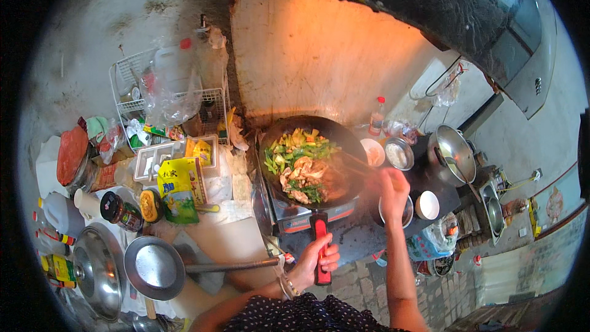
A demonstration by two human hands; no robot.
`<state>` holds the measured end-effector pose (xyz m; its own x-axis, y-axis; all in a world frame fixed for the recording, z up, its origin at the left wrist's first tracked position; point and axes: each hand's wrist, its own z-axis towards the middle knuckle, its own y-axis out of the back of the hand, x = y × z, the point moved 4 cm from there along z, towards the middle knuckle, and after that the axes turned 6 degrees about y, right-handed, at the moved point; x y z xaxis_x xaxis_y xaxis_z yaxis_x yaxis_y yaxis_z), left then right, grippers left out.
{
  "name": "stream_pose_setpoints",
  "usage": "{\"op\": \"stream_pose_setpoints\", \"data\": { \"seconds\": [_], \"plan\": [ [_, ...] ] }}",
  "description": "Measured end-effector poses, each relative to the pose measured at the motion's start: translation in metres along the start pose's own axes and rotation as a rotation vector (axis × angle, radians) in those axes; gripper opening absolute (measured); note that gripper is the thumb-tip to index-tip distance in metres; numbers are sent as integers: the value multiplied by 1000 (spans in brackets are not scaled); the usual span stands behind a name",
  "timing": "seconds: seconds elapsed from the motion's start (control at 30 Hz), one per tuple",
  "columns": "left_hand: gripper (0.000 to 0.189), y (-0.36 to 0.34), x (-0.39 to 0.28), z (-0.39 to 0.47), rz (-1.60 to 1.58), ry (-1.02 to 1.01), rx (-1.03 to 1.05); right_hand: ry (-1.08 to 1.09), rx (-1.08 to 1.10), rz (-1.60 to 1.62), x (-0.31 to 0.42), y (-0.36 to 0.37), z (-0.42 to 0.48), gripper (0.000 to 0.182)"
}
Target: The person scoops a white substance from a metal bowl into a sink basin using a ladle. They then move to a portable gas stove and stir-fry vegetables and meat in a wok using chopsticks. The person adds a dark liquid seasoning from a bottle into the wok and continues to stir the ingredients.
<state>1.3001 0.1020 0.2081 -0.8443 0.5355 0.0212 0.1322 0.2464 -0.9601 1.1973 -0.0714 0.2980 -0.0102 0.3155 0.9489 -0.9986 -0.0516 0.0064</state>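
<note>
A dark wok point(286, 136) sits on a portable stove point(295, 223). My left hand point(318, 258) is wrapped around its red and black handle point(321, 235). Inside the wok, chopped green vegetables point(281, 150) lie towards the back and left, and pale cooked slices point(304, 170) lie nearer the front. Over the wok's right rim, my right hand point(394, 193) grips thin chopsticks point(357, 160), which reach left above the food and are blurred by motion. A metal bowl point(407, 214) is partly hidden behind my right wrist.
White bowls point(427, 205), a metal bowl of white contents point(399, 154) and a large steel pan point(454, 147) stand right. Left are a long-handled ladle point(154, 267), steel lid point(97, 272), yellow-green seasoning pouch point(179, 189) and sauce jar point(120, 211). A range hood point(461, 14) hangs above.
</note>
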Motion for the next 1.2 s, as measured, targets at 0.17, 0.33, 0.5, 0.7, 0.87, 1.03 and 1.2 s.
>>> {"op": "stream_pose_setpoints", "data": {
  "seconds": [0.17, 0.33, 0.5, 0.7, 0.87, 1.03, 1.2],
  "plan": [
    [35, -9, -1, -7, 62, 76, -4, 64, 137, -440, -52, -14, 80, 22],
    [29, -5, -5, -9, 16, 108, 56, -10, 189, -190, -74, -82, 78, 27],
    [33, 9, -7, -10, -1, 118, 32, 90, 284, -171, -34, -105, 56, 25],
    [34, 3, -7, -10, 21, 111, -2, 364, 457, -393, -54, -121, 45, 19],
    [38, -2, -13, -16, 24, 91, -94, 248, 457, -544, -45, -81, 71, 23],
    [38, 2, -12, -16, 49, 114, -31, 12, 140, -259, -37, -12, 110, 28],
    [38, 4, -10, -13, 51, 127, -15, -105, 163, -62, -102, -39, 100, 28]
  ]
}}
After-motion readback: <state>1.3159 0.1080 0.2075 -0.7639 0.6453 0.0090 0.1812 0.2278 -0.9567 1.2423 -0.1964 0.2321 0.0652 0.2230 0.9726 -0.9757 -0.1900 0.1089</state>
